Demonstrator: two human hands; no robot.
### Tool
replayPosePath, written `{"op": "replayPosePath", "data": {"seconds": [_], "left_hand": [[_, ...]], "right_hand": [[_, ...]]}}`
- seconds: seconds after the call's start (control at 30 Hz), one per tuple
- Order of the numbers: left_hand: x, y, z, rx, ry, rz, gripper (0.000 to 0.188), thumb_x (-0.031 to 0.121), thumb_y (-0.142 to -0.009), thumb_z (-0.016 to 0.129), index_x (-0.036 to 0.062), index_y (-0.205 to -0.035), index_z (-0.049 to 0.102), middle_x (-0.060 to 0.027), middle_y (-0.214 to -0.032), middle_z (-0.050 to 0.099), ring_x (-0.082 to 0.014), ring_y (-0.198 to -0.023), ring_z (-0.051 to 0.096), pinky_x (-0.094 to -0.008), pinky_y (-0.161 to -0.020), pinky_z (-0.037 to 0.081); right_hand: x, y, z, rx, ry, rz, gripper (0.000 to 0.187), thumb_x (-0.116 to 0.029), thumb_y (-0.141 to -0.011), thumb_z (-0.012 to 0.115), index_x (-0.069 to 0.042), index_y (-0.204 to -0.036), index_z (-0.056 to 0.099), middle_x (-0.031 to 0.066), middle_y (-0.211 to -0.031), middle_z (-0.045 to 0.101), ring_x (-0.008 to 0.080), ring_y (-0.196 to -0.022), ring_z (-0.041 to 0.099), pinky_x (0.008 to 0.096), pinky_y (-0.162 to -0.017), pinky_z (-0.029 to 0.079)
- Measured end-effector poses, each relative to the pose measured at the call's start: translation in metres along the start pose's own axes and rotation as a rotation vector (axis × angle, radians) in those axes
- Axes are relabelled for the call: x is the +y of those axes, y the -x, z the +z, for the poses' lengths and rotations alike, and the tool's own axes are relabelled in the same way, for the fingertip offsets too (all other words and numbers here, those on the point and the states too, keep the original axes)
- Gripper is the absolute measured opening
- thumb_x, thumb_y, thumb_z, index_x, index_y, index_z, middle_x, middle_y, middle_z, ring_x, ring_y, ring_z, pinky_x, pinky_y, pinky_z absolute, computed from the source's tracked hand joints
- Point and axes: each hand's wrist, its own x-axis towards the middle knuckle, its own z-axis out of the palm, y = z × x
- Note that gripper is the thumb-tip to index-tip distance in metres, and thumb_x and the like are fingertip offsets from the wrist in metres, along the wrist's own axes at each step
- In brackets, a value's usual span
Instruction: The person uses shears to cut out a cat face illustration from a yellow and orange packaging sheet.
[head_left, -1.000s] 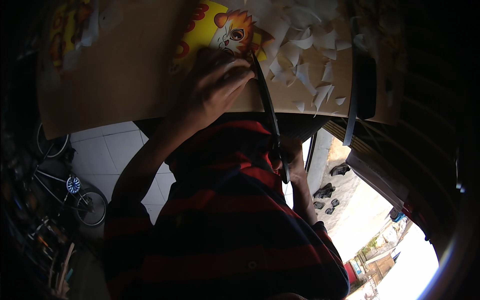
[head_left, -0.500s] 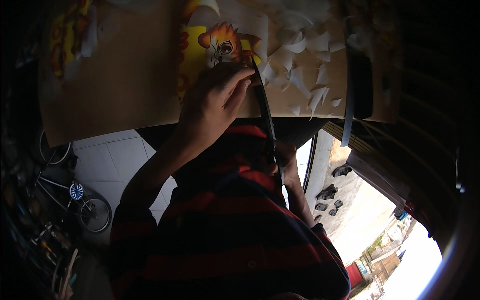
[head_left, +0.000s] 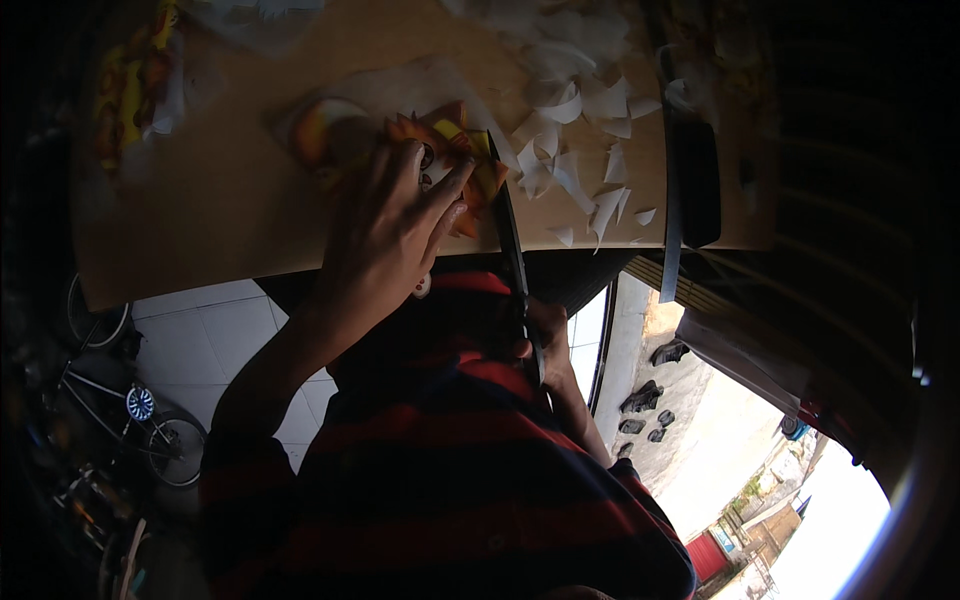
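My left hand (head_left: 385, 220) lies over a printed cartoon sheet (head_left: 455, 120) in orange, yellow and white, fingers spread and pressing on it near the table's front edge. Part of the print is hidden under the hand; a small pale printed bit pokes out below the wrist side. In my right hand (head_left: 547, 325), closed low in front of my body, is a long, narrow, dark blade-like tool (head_left: 508, 225). Its tip reaches up to the sheet's right edge. Whether it has one blade or two I cannot tell.
Several curled white paper scraps (head_left: 575, 175) lie right of the sheet on the brown tabletop (head_left: 200, 210). A dark oblong object (head_left: 695, 185) and a pale strip (head_left: 671, 240) are farther right. A bicycle (head_left: 140, 405) stands at left; dark shoes (head_left: 642, 397) are on the ground at right.
The printed sheet has turned under my left hand, whose fingers are now more spread. The yellow part at its left no longer shows. The tool stays at the sheet's right edge.
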Motion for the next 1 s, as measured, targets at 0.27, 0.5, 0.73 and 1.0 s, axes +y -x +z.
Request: {"op": "replayPosePath", "data": {"seconds": [0.27, 0.5, 0.73, 1.0], "left_hand": [[-0.01, 0.002, 0.009, 0.021, -0.003, 0.069, 0.039, 0.02, -0.084, 0.067, 0.0122, -0.122, 0.059, -0.0089, -0.129, 0.05, -0.0304, -0.116, 0.047, -0.0461, -0.087, 0.039], [-0.011, 0.004, 0.008, -0.006, -0.002, 0.072, 0.046, 0.014, -0.079, 0.068, 0.0178, -0.123, 0.059, -0.0063, -0.132, 0.048, -0.0308, -0.122, 0.043, -0.0472, -0.091, 0.037], [-0.019, 0.006, 0.008, -0.036, -0.028, 0.121, 0.044, 0.017, -0.076, 0.072, 0.0189, -0.119, 0.062, -0.0058, -0.133, 0.046, -0.033, -0.127, 0.039, -0.0504, -0.098, 0.037], [-0.048, -0.001, 0.007, -0.202, 0.057, 0.181, 0.047, 0.022, -0.076, 0.073, 0.0275, -0.121, 0.063, -0.0008, -0.137, 0.044, -0.0288, -0.134, 0.034, -0.0479, -0.112, 0.03]], "right_hand": [[0.01, 0.002, -0.018, -0.082, 0.036, 0.041, 0.065, -0.066, -0.072, 0.071, -0.002, -0.084, 0.063, 0.0084, -0.068, 0.061, 0.0154, -0.059, 0.062, 0.031, -0.052, 0.045], [-0.003, -0.002, -0.022, -0.024, 0.149, -0.038, 0.076, -0.074, -0.069, 0.063, 0.0, -0.085, 0.062, 0.0016, -0.06, 0.056, 0.0103, -0.05, 0.056, 0.0261, -0.045, 0.04], [-0.004, -0.004, -0.05, -0.097, 0.137, -0.13, 0.06, -0.058, -0.063, 0.079, -0.001, -0.07, 0.063, 0.0068, -0.059, 0.055, 0.0166, -0.05, 0.053, 0.0315, -0.048, 0.037], [-0.014, -0.007, -0.082, -0.206, 0.236, -0.008, 0.069, -0.063, -0.06, 0.078, 0.001, -0.08, 0.063, 0.0024, -0.055, 0.051, 0.0111, -0.048, 0.048, 0.027, -0.046, 0.033]]}}
